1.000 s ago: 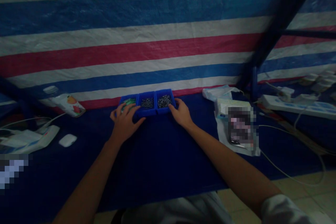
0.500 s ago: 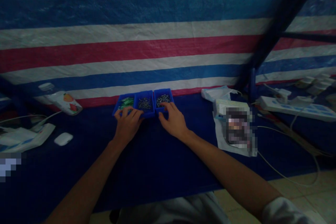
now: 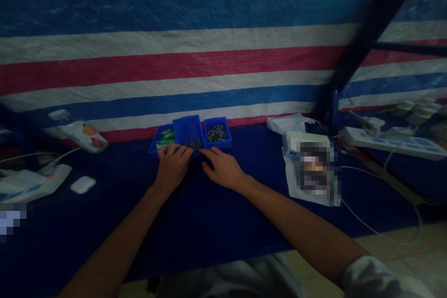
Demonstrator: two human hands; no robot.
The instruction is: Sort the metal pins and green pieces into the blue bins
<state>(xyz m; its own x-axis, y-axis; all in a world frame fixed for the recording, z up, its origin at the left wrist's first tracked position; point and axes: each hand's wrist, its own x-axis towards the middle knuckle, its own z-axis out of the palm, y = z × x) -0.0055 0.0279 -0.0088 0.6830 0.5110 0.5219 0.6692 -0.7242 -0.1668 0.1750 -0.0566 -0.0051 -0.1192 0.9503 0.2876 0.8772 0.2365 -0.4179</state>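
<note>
Three small blue plastic bins stand in a row at the back of the table. The middle bin (image 3: 187, 126) is tilted towards me, its back raised, and the metal screws (image 3: 194, 144) in it have slid to the front. My left hand (image 3: 173, 163) grips its front left, fingers bent over the edge. My right hand (image 3: 223, 167) holds its front right corner with the fingertips. Small green packets (image 3: 166, 138) lie in the left bin (image 3: 152, 146), partly behind my left fingers. The right bin (image 3: 228, 129) stands level with more screws (image 3: 216, 133) in it.
A plastic bottle (image 3: 85, 135) leans at the back left. Nearby are a white earbud case (image 3: 83, 185) and a power strip (image 3: 56, 180). To the right lie a tissue pack (image 3: 307, 139), a white cable (image 3: 370, 230) and another power strip (image 3: 394, 144). A striped tarp (image 3: 223, 65) hangs behind.
The middle bin has gone from level to tilted towards me, its screws sliding forward. My right hand has moved left from the right bin to the middle bin.
</note>
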